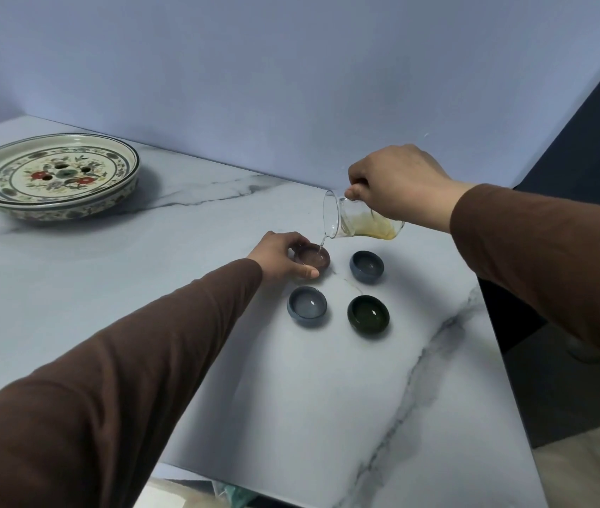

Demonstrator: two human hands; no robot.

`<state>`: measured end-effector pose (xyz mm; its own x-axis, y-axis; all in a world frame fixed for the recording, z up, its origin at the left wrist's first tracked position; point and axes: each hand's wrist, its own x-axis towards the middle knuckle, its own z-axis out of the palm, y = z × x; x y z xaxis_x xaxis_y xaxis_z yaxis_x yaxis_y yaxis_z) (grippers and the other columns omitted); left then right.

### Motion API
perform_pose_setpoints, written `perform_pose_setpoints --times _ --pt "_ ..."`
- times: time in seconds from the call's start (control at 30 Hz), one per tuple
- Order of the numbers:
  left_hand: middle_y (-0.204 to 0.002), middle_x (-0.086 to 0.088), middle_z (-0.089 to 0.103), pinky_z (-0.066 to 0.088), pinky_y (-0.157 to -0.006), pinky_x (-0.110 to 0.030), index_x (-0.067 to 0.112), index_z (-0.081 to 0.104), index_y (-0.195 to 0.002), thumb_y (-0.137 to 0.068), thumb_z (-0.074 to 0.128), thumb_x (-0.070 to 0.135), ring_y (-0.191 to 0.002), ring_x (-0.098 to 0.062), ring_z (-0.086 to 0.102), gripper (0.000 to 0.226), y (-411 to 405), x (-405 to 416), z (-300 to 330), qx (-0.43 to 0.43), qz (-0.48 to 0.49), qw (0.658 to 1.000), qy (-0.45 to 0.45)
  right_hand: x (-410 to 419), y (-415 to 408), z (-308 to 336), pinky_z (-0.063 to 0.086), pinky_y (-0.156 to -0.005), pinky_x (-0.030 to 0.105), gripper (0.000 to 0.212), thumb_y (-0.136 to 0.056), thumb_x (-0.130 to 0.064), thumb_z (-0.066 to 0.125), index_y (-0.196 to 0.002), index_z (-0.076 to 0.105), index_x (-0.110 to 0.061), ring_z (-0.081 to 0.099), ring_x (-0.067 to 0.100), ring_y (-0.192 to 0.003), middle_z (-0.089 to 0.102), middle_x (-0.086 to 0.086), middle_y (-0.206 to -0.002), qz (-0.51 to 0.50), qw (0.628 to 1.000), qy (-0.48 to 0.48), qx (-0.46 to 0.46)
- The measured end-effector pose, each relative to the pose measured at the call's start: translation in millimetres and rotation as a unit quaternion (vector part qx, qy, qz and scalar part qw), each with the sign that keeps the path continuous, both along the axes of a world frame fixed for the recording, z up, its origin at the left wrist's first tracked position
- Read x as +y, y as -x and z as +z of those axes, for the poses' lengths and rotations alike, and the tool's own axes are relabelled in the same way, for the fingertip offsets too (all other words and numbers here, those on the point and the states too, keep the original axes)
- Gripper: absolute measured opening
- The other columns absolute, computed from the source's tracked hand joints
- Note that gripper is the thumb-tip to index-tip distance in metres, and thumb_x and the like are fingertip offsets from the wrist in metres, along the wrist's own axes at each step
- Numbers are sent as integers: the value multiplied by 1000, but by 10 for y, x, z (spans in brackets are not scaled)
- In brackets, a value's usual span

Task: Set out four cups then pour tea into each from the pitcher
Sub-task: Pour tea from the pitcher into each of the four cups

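Tea pouring into the brown cup, near the worktop's back edge.

The right hand (397, 181) grips the tilted glass pitcher (360, 223) by its handle (tea inside), a thin stream falling into the brown cup (312, 256), which the left hand (280, 256) clasps. Two blue cups (367, 266) (307, 306) and a dark green cup (368, 316) complete the square.
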<state>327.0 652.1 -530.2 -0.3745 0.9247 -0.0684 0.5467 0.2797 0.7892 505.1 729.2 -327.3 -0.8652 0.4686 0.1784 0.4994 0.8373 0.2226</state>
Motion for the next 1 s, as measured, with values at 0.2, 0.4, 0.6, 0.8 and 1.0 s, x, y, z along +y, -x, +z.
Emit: perform_pose_setpoints --times 0.2,0.4,0.6,0.8,1.0 --pt "-124 2 58 46 -106 -38 49 62 -110 -40 82 69 -112 -17 58 76 -1 -1 13 -1 0 1000 9 4 14 -4 33 -62 31 27 -98 -40 52 -81 58 -21 51 28 -75 55 0 -74 3 1000 -3 -1" --pt "-123 2 59 47 -106 -39 51 61 -109 -40 82 70 -112 -16 58 74 -2 -9 21 1 1 1000 10 -9 32 -3 34 -64 31 26 -98 -41 52 -83 60 -21 51 28 -76 56 1 -76 4 1000 -7 -3" --pt "-124 1 59 45 -107 -38 48 62 -112 -41 81 69 -116 -18 55 76 -19 -25 48 -1 -2 1000 8 -10 21 -22 34 -64 31 26 -97 -41 52 -83 60 -21 51 29 -76 56 1 -75 8 1000 -9 -2" --pt "-123 1 62 46 -104 -35 33 65 -120 -52 86 54 -115 -19 56 74 -56 -50 114 -11 -4 1000 8 54 -75 -57 33 -61 30 28 -96 -40 52 -80 62 -20 53 30 -77 55 -1 -70 -24 999 28 33" --pt "-129 1 59 44 -106 -33 32 61 -128 -44 81 58 -121 -18 54 91 -117 -47 189 -13 7 999 33 151 -320 -204 33 -69 30 24 -95 -43 53 -80 63 -27 53 25 -83 56 -8 -72 -111 975 154 111"
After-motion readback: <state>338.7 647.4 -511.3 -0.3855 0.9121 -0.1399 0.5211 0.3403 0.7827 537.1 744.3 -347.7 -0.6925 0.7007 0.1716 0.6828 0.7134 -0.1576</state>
